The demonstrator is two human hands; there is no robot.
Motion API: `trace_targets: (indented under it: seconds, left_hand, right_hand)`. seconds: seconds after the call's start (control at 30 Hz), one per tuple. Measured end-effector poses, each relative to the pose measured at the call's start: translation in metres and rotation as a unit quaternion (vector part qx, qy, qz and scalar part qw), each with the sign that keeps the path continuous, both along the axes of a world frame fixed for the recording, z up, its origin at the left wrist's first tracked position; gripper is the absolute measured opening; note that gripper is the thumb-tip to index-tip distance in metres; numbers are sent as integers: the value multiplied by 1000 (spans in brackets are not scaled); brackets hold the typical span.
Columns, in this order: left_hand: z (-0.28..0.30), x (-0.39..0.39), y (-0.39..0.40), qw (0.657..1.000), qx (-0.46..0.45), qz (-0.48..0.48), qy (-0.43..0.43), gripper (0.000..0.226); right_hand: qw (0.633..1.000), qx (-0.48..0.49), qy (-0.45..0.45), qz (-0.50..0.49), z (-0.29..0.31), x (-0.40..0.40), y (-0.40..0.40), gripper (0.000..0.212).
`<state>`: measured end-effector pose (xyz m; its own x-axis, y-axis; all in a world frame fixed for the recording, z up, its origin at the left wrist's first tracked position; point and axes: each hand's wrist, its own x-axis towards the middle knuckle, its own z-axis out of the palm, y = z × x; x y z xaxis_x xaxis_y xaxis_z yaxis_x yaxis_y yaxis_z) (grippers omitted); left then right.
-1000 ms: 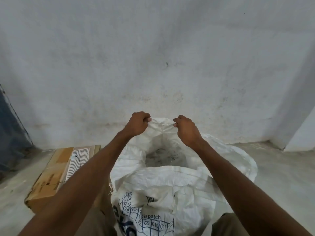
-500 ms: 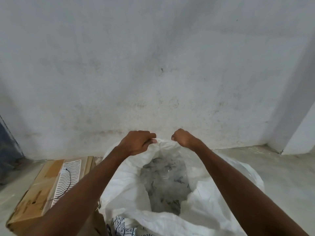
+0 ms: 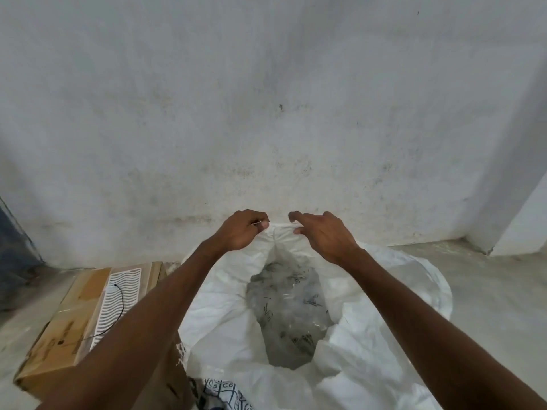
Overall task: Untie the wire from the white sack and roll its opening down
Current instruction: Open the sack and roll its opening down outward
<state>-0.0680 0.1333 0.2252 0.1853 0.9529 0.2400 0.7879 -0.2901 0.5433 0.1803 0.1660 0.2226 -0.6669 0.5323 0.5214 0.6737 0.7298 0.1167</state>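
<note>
From the head view, the sack point(image 3: 370, 335) stands open on the floor point(image 3: 488, 291), right under the person's arms. No wire goes around its top, so the untying part looks done. A thin black wire point(image 3: 120, 306) lies on a flat white panel point(image 3: 118, 300) on top of a box point(image 3: 59, 335), well off to the left of the left hand point(image 3: 242, 230). It may be the one that was taken off, but that is only a guess.

The rolling part looks like it is just getting going. Both hands are at the far edge of the sack's mouth, close to the wall point(image 3: 266, 113). The left hand is closed, with its fingers point(image 3: 260, 221) and thumb pinching the white edge. The right hand point(image 3: 322, 235) is partly open. Its first finger points out over the edge, and the thumb presses the cloth just below it. The bit of edge between the two hands is bunched up into a small fold.

The near side of the mouth sags low and loose, with no neat roll there. So most of the rolling down is likely still left to do.

Below the fingers, deep in the sack, sits a pile of clear plastic packets point(image 3: 290, 309) with dark marks on them. What is in the packets is too small to tell. The box is shut, so what it holds cannot be seen.
</note>
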Motion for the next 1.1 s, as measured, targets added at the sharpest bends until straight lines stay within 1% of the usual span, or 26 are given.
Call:
trace_targets:
  seconds: [0.07,0.17,0.2,0.23,0.27,0.3,0.33,0.37,0.4,0.43,0.47,0.57,0.6,0.63,0.67,0.7,0.73,0.77,0.8,0.83,0.87,0.9,0.93,1.0,1.03,1.1]
  left_hand:
    - [2,3,1,999,-32,5,-12,30]
    - [3,13,1,996,-61,28,-51,31]
    - [2,15,1,994,-72,36,-68,31]
    - [1,17,1,993,-84,41,-79,30]
    - [-1,18,2,992,-94,41,-79,31]
    - [-3,17,3,993,-96,39,-55,33]
    - [-6,16,2,996,-83,37,2,39]
    - [-8,15,-1,994,-62,35,78,42]
    - [-12,14,-4,988,-38,32,148,44]
    - [-14,14,-8,981,-8,20,195,46]
    - [-18,15,-11,975,23,2,222,49]
    - [-27,18,-12,956,118,-47,265,45]
    - [-32,17,-8,951,148,-57,266,42]
    - [-38,17,-5,948,170,-64,261,39]
    - [-43,17,-1,952,177,-62,242,34]
    - [-46,17,3,963,163,-60,205,29]
    - [-46,18,6,976,131,-58,162,26]
    - [-44,19,9,987,96,-50,121,27]
    - [-40,19,11,994,64,-31,84,29]
    - [-36,18,12,998,37,-6,50,31]
    - [-32,16,13,1000,11,14,25,33]
    - [-30,14,14,1000,-14,21,14,35]
    - [-28,13,15,999,-39,17,10,38]
    - [-26,10,15,997,-81,-7,9,40]
    - [-25,11,15,996,-86,-14,24,38]
    - [-27,17,16,996,-65,-20,64,23]
  right_hand:
    - [1000,25,-18,-4,-1,-2,-1,8]
    - [998,42,1,-42,0,-7,2,8]
    - [998,20,7,-58,1,-10,2,9]
    - [997,-21,16,-66,1,-13,3,13]
    - [994,-82,33,-68,0,-15,3,16]
    - [986,-144,52,-70,-2,-16,4,19]
    - [976,-197,66,-66,-5,-17,4,23]
    - [965,-242,81,-55,-7,-16,4,29]
    - [955,-276,94,-54,-9,-15,5,37]
    - [946,-301,104,-61,-9,-13,6,42]
    - [936,-326,103,-78,-8,-12,7,43]
    - [905,-410,46,-107,-8,-11,14,37]
    - [890,-442,49,-100,-8,-10,17,40]
    - [872,-476,74,-93,-8,-9,17,41]
    - [866,-484,90,-86,-10,-7,17,40]
    - [872,-472,105,-71,-11,-5,17,38]
    - [897,-425,108,-61,-13,-4,13,35]
    - [927,-357,101,-54,-17,-3,9,31]
    - [960,-266,78,-49,-21,-2,4,31]
    - [982,-175,45,-53,-26,1,0,37]
    - [992,-110,14,-58,-29,4,-4,42]
    - [996,-68,-5,-63,-33,7,-5,42]
    - [996,-49,-20,-72,-34,9,-6,36]
    - [995,-47,-25,-80,-35,11,-5,23]
    - [995,-48,-19,-85,-35,11,-4,23]
    - [993,-70,1,-92,-33,10,1,27]
